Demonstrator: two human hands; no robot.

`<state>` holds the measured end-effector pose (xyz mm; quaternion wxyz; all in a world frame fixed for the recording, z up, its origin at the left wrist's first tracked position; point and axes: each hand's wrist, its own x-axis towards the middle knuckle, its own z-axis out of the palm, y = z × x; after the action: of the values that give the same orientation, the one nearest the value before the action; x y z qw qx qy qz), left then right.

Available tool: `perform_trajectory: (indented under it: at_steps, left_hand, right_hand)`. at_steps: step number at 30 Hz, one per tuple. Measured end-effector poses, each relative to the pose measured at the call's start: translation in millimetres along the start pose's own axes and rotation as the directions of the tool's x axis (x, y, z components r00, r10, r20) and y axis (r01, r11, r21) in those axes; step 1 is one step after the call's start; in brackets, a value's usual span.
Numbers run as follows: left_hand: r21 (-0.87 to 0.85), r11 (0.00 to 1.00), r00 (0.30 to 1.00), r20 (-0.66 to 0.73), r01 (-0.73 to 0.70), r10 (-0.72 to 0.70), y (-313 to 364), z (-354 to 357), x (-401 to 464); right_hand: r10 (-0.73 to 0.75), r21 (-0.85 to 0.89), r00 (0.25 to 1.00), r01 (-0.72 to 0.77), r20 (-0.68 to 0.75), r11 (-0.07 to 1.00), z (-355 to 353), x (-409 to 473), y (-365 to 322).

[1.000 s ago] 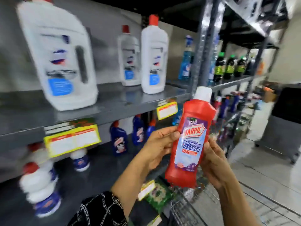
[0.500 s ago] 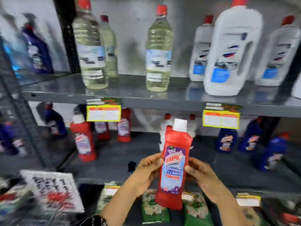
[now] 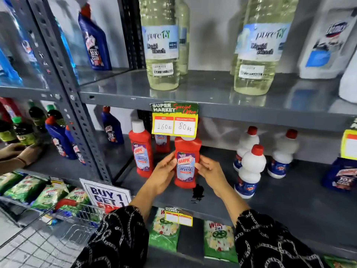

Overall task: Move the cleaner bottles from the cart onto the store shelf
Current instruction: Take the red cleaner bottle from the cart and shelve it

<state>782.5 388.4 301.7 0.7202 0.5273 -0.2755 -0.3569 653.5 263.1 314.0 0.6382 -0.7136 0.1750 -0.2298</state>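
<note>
A red Harpic bathroom cleaner bottle (image 3: 186,163) stands upright on the grey middle shelf (image 3: 280,196), its cap hidden behind a yellow price tag (image 3: 174,122). My left hand (image 3: 163,174) grips its left side and my right hand (image 3: 209,170) grips its right side. Just to its left stands another red Harpic bottle (image 3: 141,149) with a white cap, and a third red bottle (image 3: 162,142) sits behind them. A wire cart (image 3: 63,225) shows at the lower left.
White bottles with red caps (image 3: 250,169) stand right of my hands. Blue Harpic bottles (image 3: 113,126) fill the left. Clear bleach bottles (image 3: 162,45) line the upper shelf. Green detergent packs (image 3: 164,231) lie below. Another person's hands (image 3: 17,153) reach in at far left.
Both hands have carried the red bottle forward and up to the middle shelf, beside the other red bottles. My view has moved closer to the shelf.
</note>
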Motion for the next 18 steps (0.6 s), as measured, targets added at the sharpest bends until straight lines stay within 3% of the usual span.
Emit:
perform_trajectory:
  at_steps: [8,11,12,15,16,18]
  left_hand:
    - [-0.062,0.998,0.999,-0.038,0.015,-0.018,-18,-9,18]
    - [-0.094,0.996,0.979,-0.203,-0.009,-0.01,-19,-2,13]
    - [-0.128,0.991,0.942,-0.336,-0.039,-0.007,-22,2,11]
    - [-0.155,0.964,0.708,-0.705,-0.217,0.047,-16,33,-4]
    - [-0.126,0.962,0.672,-0.737,-0.24,0.071,-13,51,-10]
    - [-0.105,0.966,0.711,-0.696,-0.236,0.098,-7,97,-23]
  right_hand:
    - [0.057,-0.022,0.998,-0.058,-0.038,0.998,10,13,17]
    - [0.085,-0.123,0.996,-0.089,-0.033,0.989,10,14,9]
    - [0.083,-0.167,0.995,-0.091,-0.052,0.982,8,12,7]
    - [0.049,-0.204,0.979,-0.091,-0.199,0.975,-7,-3,-5]
    - [0.025,-0.186,0.968,-0.073,-0.251,0.98,-16,-11,-9]
    - [0.009,-0.072,0.947,-0.034,-0.321,0.997,-36,-31,-22]
